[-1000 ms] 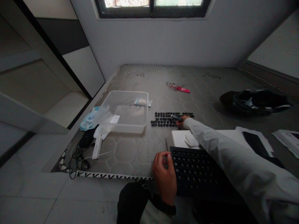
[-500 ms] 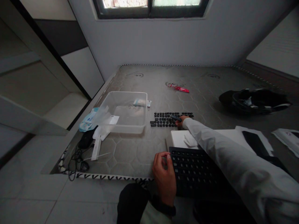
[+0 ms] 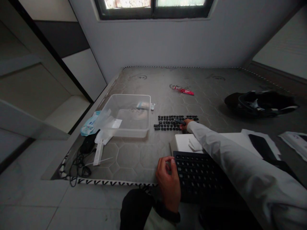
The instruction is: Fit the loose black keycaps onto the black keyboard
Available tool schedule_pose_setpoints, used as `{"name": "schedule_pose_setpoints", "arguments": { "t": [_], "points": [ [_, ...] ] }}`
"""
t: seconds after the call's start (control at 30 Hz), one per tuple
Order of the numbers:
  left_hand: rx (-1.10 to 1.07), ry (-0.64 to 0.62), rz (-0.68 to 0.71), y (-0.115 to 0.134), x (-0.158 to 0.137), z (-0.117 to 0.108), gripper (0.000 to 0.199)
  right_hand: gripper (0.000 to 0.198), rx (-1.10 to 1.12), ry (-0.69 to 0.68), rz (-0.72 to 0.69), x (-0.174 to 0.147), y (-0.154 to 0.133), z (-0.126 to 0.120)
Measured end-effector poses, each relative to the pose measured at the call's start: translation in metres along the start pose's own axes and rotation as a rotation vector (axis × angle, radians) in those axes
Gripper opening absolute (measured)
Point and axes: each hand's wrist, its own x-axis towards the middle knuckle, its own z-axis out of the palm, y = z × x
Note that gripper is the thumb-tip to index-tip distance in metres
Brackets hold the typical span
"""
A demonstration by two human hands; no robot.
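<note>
A black keyboard (image 3: pixel 199 171) lies low in front of me, its left part showing rows of bare key positions. My left hand (image 3: pixel 168 179) is curled at its left edge, thumb and fingers closed on the corner. Across the keyboard my right arm reaches out, and my right hand (image 3: pixel 187 124) grips a slim black pen-like tool (image 3: pixel 179 121), whose exact kind I cannot make out. That hand is low over the right side of several rows of loose black keycaps (image 3: pixel 165 123). Part of the rows is hidden behind the hand and tool.
Left of the keycaps stands a clear plastic box (image 3: pixel 129 132). A wipes packet (image 3: pixel 90 124), a black cable (image 3: pixel 80 169) and a white strip (image 3: pixel 98 153) lie near it. A white box (image 3: pixel 182 142) sits behind the keyboard. Farther off are a red packet (image 3: pixel 187 91) and a black helmet-like object (image 3: pixel 261 103).
Both hands, the tool and the keyboard keep practically the same places. Only a very slight shift of the whole view shows.
</note>
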Motion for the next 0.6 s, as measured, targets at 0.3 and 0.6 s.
{"name": "schedule_pose_setpoints", "arguments": {
  "t": [0.3, 0.6],
  "points": [
    [-0.003, -0.013, -0.016, 0.0002, -0.0013, -0.0002, 0.017, 0.017, 0.001, 0.005, 0.021, -0.0014, -0.0012, -0.0001],
    [-0.034, -0.033, -0.062, 0.0042, 0.0005, -0.001, 0.017, 0.013, 0.025, 0.02, 0.029, -0.0009, -0.0022, 0.0]
  ]
}}
